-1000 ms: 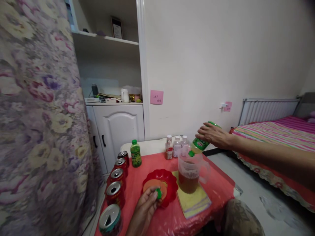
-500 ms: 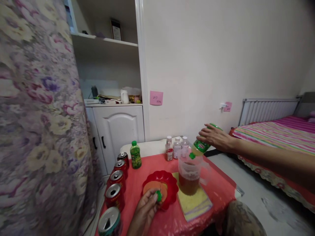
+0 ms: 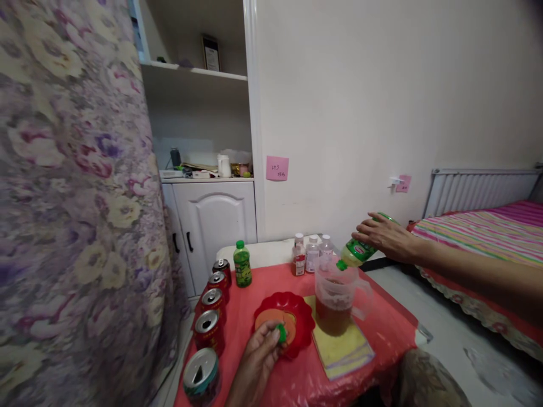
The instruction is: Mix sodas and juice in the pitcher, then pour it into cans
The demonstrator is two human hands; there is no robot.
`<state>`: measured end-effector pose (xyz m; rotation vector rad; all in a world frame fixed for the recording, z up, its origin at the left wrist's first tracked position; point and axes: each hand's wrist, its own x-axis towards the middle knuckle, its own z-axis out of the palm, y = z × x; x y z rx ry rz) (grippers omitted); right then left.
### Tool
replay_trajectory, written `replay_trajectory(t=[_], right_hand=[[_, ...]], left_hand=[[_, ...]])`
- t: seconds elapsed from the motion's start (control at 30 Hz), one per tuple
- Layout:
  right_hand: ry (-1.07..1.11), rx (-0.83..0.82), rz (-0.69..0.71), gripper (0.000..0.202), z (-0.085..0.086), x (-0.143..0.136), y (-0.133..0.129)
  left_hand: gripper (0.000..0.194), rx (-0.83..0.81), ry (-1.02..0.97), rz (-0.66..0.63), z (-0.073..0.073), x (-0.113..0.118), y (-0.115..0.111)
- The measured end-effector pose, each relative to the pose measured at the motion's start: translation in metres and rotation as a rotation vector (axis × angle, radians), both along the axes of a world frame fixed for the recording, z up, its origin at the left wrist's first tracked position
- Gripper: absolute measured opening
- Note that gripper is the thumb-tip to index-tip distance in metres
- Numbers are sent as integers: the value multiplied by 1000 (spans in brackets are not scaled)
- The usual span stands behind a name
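Note:
My right hand (image 3: 384,236) is wrapped round a green-labelled bottle (image 3: 357,251), tilted with its green neck down over the rim of a clear plastic pitcher (image 3: 335,294). Brown liquid with some froth stands in the pitcher, which rests on a folded yellow cloth (image 3: 345,356). Between thumb and fingers, my left hand (image 3: 263,350) pinches a green bottle cap (image 3: 281,332). That hand is above the near side of a red scalloped plate (image 3: 306,328) with orange, round, flat pieces (image 3: 271,319) on it.
Several open drink cans (image 3: 207,328) line the table's left edge. A green bottle (image 3: 242,265) with its cap on stands behind them. Small white-capped bottles (image 3: 313,255) stand at the back of the red-covered table (image 3: 292,384). A bed (image 3: 479,232) is to the right.
The view has turned slightly left, so everything sits further right. The bottle remains tipped over the pitcher, and the left hand still pinches the cap.

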<state>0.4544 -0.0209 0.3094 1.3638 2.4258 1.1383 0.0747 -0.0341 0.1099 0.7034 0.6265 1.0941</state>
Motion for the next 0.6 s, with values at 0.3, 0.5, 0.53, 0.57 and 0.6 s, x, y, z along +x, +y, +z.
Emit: replay_trajectory(t=[0.3,0.5,0.53,0.57,0.6], right_hand=[[53,26,26,37,-6,5,-4],[98,30,9,42,-12,13,-6],[131,35,-8,47,-11,15,-7],[177,38,-27,51,-11,16,-8],[238,37,-52,54,-11,16,-10]], left_hand=[[29,31,-2,10,-9,-1,3],[26,41,-8,-12,-9,-3,2],[26,37,-7,-7,-9,-3,1],[27,34,-6,-2,-9,-4,1],[26,35,-7,1,-9,-5,1]])
